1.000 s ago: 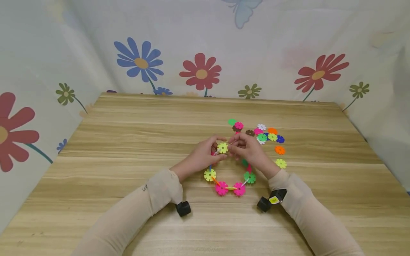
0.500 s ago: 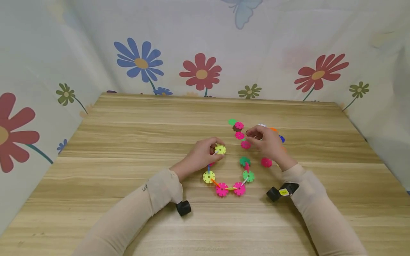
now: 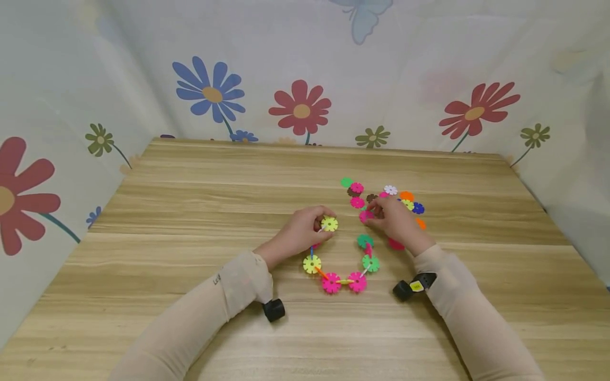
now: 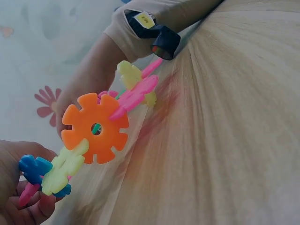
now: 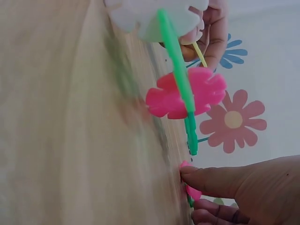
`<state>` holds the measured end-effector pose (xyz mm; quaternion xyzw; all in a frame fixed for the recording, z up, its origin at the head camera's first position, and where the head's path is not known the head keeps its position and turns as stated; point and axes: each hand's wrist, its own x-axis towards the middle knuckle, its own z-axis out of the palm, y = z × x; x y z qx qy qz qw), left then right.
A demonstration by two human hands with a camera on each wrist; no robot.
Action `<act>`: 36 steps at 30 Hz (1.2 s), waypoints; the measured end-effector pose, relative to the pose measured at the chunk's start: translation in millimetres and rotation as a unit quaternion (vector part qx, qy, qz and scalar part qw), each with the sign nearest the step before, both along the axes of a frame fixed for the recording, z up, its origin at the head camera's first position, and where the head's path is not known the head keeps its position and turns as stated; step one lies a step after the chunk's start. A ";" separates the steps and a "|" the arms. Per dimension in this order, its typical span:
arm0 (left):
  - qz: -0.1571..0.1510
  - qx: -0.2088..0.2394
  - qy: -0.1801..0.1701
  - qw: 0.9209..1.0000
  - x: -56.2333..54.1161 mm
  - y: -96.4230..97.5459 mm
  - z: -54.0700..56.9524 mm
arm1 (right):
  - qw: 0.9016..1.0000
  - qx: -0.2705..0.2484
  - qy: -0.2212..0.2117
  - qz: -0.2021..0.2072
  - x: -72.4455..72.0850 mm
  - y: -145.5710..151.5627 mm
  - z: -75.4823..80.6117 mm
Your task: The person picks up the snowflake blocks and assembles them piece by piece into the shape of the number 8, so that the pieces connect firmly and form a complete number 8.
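A chain of slotted plastic snowflake discs [image 3: 331,283] in several colours curves in a U on the table, open at the far side. My left hand [image 3: 307,227] pinches the yellow snowflake disc [image 3: 329,224] at the chain's left end, raised over the table. Across the gap, the chain's other end is a green disc [image 3: 365,241]. My right hand [image 3: 395,219] is beyond that end, thumb and fingers around the edges of a loose pink snowflake disc [image 3: 365,216] on the table. In the right wrist view the thumb [image 5: 211,182] overlaps this pink disc.
Loose discs lie behind and right of my right hand, among them a white disc [image 3: 391,190], a blue disc [image 3: 418,208] and an orange disc [image 3: 406,196]. Another pink disc [image 3: 396,244] shows partly under the right wrist. A flowered cloth [image 3: 257,69] surrounds the wooden table [image 3: 229,174].
My right hand has left the yellow disc, moved right toward the loose pieces, then come down at a pink disc. The left hand stays nearly in place, still holding the chain end.
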<state>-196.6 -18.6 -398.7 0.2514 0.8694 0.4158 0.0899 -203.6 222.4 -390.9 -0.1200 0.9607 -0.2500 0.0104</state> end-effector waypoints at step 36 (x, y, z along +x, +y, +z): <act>-0.001 -0.013 0.033 0.999 -0.1 0.3 -5.1 | 0.983 -0.114 0.076 0.122 28.1 -34.5 8.8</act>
